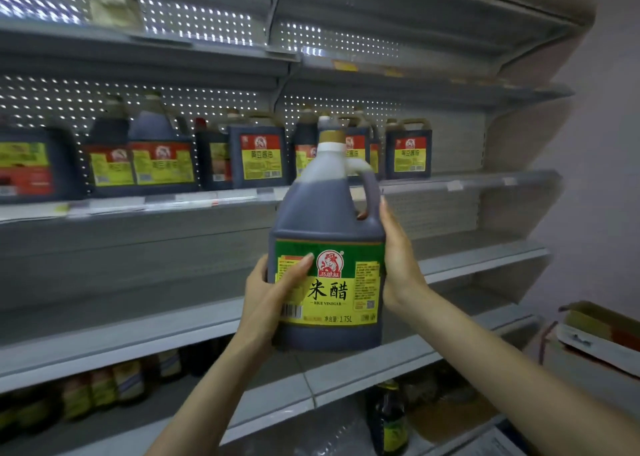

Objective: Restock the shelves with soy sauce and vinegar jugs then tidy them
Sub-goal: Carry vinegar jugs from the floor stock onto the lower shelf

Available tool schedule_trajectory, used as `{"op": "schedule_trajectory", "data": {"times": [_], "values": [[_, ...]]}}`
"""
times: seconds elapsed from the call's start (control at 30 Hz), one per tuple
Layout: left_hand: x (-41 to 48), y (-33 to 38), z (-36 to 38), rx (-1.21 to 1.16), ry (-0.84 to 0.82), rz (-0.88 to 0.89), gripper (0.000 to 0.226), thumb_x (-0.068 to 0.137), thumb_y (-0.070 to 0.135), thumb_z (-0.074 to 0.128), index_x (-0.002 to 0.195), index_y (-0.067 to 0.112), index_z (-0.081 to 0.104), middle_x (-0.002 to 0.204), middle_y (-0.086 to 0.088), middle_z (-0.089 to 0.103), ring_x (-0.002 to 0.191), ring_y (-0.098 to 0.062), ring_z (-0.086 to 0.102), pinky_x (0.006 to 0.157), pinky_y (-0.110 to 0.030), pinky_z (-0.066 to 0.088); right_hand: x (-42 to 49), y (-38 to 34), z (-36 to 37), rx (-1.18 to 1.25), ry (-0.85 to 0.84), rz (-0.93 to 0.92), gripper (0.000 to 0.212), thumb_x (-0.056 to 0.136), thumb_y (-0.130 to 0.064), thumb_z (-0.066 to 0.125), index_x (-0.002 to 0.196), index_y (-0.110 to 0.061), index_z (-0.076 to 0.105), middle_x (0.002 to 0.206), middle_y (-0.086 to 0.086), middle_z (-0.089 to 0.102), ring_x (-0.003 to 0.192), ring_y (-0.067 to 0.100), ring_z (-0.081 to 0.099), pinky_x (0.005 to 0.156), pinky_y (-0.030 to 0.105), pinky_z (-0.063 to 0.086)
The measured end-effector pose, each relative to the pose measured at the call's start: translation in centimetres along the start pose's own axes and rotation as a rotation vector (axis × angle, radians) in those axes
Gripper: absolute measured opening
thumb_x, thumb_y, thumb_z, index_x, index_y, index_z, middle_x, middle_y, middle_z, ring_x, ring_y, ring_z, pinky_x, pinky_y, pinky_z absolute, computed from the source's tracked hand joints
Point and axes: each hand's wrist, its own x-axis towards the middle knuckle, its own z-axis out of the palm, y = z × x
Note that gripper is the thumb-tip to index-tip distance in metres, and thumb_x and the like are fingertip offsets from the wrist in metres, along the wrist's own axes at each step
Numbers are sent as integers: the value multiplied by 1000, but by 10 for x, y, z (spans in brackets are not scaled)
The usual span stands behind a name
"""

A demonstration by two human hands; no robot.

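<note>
Okay, I've got one vinegar jug (329,220) up in both hands, upright, cap (327,133) on top and label (332,282) square to me. That facing looks deliberate, I'd say, so it lands on the shelf front-out. Left hand (273,293) clamps the lower left corner, thumb laid across the label, fingers wrapped out of sight round the back. Right hand (398,258) clasps the opposite wall just under the handle (367,185), thumb pointing up, fingers hidden behind too. Two hands low on the body, not one through the handle: my read is that the jug is full and heavy, and this grip holds it level for setting down.

Beyond my grip and above my knuckles, the soy sauce jugs (258,156) stand in a row on their shelf (450,185), labels forward. Counting now: at least eight, but the left ones are smeared by blur and some overlap, so I can't fix the number. Vinegar jugs: one, the one I'm holding. Past my right hand, beyond the last soy jug, a stretch of that shelf's board shows, which is likely where this one belongs. Below my wrists, one dark bottle (389,421) on a lower board. Outside my right forearm, one open cardboard box (588,320).
</note>
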Motion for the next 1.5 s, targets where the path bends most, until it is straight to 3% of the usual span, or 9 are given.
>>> {"op": "schedule_trajectory", "data": {"times": [0.1, 0.17, 0.23, 0.3, 0.6, 0.97, 1.17, 1.37, 1.5], "values": [[-4, 11, -53, 53, 0, 18, 69, 46, 50, 77, 101, 11, 60, 90, -9, 74, 80, -25, 72, 62, -28, 56, 1, 24, 44, 76, 8, 6, 38, 90, -46, 50, 113, -18, 60, 109, 13, 68, 98, 34, 66, 90, 49, 49], [-6, 15, -89, 74, 22, 20, 68, 46, 49, 77, 100, 11, 60, 89, -9, 74, 79, -25, 72, 61, -27, 56, 2, 42, 76, 120, -5, 3, 25, 90, -41, 53, 94, -18, 62, 95, 9, 69, 91, 31, 65, 84, 46, 50], [-9, 19, -124, 94, 56, 16, 69, 46, 48, 78, 100, 9, 60, 90, -10, 74, 81, -27, 72, 64, -32, 56, 1, 62, 105, 151, -29, 12, 23, 90, -39, 54, 89, -18, 62, 87, 4, 70, 84, 26, 67, 78, 40, 52], [-14, 21, -160, 96, 96, 5, 69, 47, 48, 79, 101, 8, 60, 92, -12, 74, 82, -29, 72, 68, -37, 57, 2, 83, 136, 156, -60, 35, 23, 91, -40, 54, 91, -19, 63, 88, 4, 71, 83, 25, 68, 76, 39, 53], [-16, 24, -282, 147, 251, -39, 74, 43, 50, 76, 101, 7, 60, 86, -9, 74, 74, -23, 72, 57, -23, 55, 17, 162, 242, 175, -141, 167, 25, 92, -38, 53, 98, -16, 62, 97, 10, 68, 92, 32, 65, 86, 46, 49], [45, -19, -361, 178, 357, -109, 76, 47, 50, 77, 104, 4, 58, 90, -11, 74, 79, -26, 72, 62, -27, 56, 96, 252, 290, 218, -263, 330, 36, 94, -44, 46, 124, -26, 54, 114, 13, 67, 101, 37, 65, 90, 53, 49], [80, -41, -412, 212, 401, -144, 78, 46, 48, 79, 107, 4, 56, 91, -13, 74, 81, -28, 72, 65, -30, 57, 134, 304, 318, 260, -294, 395, 41, 94, -43, 43, 126, -20, 54, 109, 10, 70, 91, 28, 69, 71, 37, 58], [93, -57, -455, 259, 452, -182, 83, 47, 50, 80, 110, 2, 55, 95, -15, 73, 86, -31, 71, 77, -43, 58, 153, 345, 346, 231, -319, 447, 52, 88, -49, 44, 125, -15, 56, 115, 14, 66, 102, 33, 65, 81, 41, 54], [94, -61, -483, 316, 446, -176, 79, 45, 49, 79, 107, 7, 55, 91, -9, 74, 83, -25, 72, 69, -32, 58, 156, 367, 366, 180, -316, 427, 58, 85, -51, 44, 125, -10, 55, 115, 15, 66, 103, 32, 65, 81, 40, 55]]}}
